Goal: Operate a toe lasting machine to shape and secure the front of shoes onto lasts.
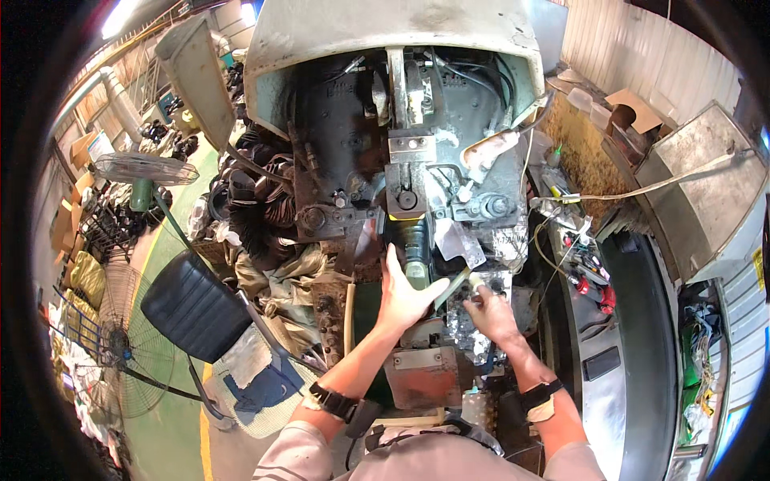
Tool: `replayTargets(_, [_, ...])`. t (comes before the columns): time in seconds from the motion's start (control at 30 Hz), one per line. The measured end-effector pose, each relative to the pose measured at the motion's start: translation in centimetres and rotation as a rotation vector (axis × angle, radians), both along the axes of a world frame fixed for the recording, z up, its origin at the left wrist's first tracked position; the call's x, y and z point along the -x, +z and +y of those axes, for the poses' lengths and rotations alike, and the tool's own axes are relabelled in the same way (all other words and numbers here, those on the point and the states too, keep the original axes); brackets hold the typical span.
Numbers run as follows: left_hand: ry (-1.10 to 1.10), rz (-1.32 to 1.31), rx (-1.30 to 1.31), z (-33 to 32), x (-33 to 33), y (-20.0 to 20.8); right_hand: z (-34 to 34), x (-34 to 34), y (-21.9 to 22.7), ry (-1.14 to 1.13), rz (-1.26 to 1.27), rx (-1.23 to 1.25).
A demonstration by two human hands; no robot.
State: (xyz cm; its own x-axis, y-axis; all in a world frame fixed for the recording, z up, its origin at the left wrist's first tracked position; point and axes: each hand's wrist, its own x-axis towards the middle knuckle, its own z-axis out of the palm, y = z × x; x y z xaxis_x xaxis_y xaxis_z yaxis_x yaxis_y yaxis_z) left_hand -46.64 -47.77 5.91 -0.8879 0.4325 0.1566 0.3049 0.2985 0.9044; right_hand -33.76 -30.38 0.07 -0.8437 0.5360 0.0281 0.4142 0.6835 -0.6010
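Observation:
My left hand (401,300) is closed round the near end of a dark shoe upper on a last (411,236), its fingers along the left side and its thumb stretched to the right. The last's pale green top (417,274) shows between thumb and fingers. The far end of the upper sits at the middle of a large machine (407,198). My right hand (493,314) is just to the right, fingers bent together in a pinch; what they hold is too small to make out. A thin pale strip (454,288) slants between my left thumb and right fingertips.
The machine's pale hood (393,28) arches over the far side. A bench with tools (589,280), including red-handled ones, runs along the right. A black-backed chair (196,306) and a standing fan (120,349) are at the left, beside piled dark shoe parts (257,192).

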Motion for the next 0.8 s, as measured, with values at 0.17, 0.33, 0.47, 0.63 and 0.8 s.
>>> replayTargets(0.17, [0.096, 0.194, 0.037, 1.5, -0.6, -1.5, -0.2, -0.2, -0.1, 0.018, 0.038, -0.006])
replayTargets(0.33, [0.077, 0.189, 0.024, 1.5, -0.4, -2.3, -0.3, -0.2, 0.0, 0.010, 0.039, 0.021])
replayTargets(0.47, [0.095, 0.193, 0.040, 1.6, -0.5, -2.4, -0.3, -0.2, 0.4, 0.001, 0.012, 0.065])
replayTargets(0.63, [0.105, 0.189, 0.071, 1.6, -0.6, -2.3, -0.5, -0.2, 1.1, -0.023, 0.092, 0.101])
replayTargets(0.8, [0.097, 0.194, 0.058, 1.6, -0.5, -2.5, -0.3, -0.1, 1.4, -0.014, 0.007, 0.139])
